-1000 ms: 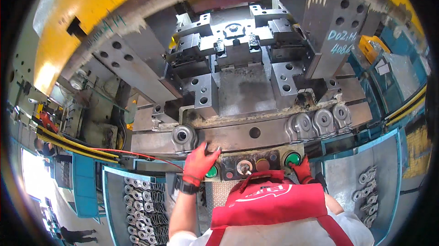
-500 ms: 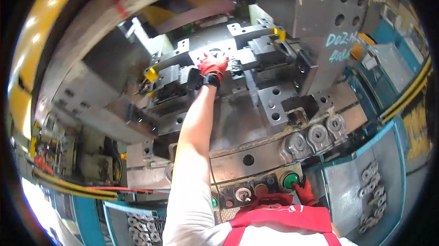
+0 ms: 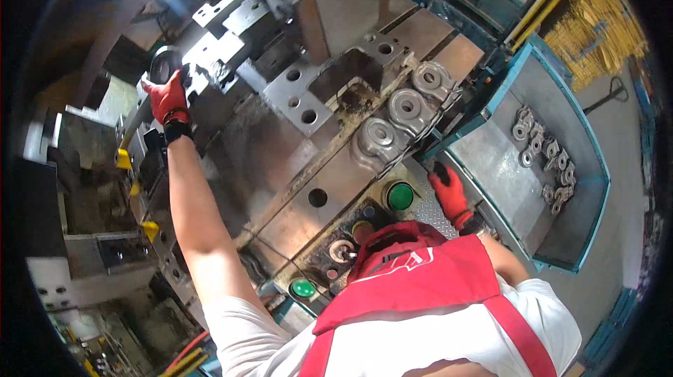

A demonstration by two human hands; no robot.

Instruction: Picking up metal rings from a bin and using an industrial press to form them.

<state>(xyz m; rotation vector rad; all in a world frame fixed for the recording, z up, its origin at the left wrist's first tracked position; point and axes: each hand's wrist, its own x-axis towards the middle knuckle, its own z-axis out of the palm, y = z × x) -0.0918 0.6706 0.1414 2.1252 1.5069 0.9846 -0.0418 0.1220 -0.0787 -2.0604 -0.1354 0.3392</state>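
**Ring lifted out of the press die**

Hands are working apart: since half a second ago the left hand (image 3: pixel 168 98) is drawing a dark metal ring (image 3: pixel 165 63) back from the steel die blocks (image 3: pixel 231 26), fingers clamped around it. The right hand (image 3: pixel 449 190) is resting loosely on the ribbed control panel (image 3: pixel 427 212) beside the glossy green button (image 3: pixel 400 196); cast grey parts (image 3: pixel 410 107) are lined up nearby.

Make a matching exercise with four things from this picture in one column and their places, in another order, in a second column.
Things:
1. left hand
2. right hand
3. three cast metal parts
4. small metal parts

Places:
A. in a row on the press table
B. inside the blue bin at the right
C. on a dark ring-shaped part, up in the die
D. on the checkered plate beside the green button

Pairs: 1-C, 2-D, 3-A, 4-B
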